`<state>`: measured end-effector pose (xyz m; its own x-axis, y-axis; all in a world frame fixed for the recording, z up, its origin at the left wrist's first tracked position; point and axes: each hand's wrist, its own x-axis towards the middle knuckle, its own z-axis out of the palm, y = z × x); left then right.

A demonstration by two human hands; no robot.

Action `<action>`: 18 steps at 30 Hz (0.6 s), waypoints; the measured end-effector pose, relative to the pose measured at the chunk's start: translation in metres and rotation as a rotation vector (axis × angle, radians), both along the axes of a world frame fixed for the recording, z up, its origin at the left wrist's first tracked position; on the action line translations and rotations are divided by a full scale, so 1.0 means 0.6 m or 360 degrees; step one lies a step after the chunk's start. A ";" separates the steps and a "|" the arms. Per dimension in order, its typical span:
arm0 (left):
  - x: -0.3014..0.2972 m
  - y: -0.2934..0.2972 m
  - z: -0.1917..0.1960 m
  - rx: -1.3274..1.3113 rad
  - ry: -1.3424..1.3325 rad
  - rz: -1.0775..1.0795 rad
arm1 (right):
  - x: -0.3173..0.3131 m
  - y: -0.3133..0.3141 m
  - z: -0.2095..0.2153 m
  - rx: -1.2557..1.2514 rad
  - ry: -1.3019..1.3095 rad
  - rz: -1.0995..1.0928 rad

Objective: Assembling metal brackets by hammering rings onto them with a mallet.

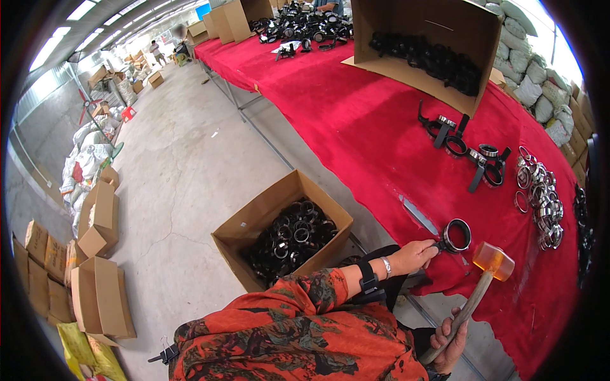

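Note:
My left hand [414, 257] grips the short handle of a black ring [456, 236] with a silvery metal rim, at the near edge of the red-covered table. My right hand [450, 338] is wrapped round the wooden handle of a mallet [494, 261]. The mallet's translucent orange head is over the cloth, just right of the ring and apart from it. A flat pointed metal blade [419, 214] lies beyond my left hand. Farther along are several black handled rings [456, 145] and a pile of loose silvery metal rings [540, 193].
An open cardboard box [232, 236] of ringed black parts stands left of my arm, below the table. On the red cloth [318, 120] a tipped box [467, 105] holds black parts. Another heap of parts [311, 24] lies at the far end. Cartons [105, 298] line the floor at left.

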<state>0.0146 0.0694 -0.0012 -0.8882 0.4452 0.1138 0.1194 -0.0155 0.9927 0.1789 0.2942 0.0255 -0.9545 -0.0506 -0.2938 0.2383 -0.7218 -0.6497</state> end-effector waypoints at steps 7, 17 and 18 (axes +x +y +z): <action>0.001 0.002 0.006 0.0012 -0.0007 -0.0006 | -0.001 -0.004 0.007 0.0000 -0.0050 -0.0015; 0.012 0.009 -0.005 0.0054 -0.0031 0.0049 | 0.000 0.005 0.011 0.0001 -0.0146 0.0024; 0.013 0.010 -0.004 0.0055 -0.0038 0.0046 | 0.001 0.006 0.012 0.0033 -0.0145 0.0025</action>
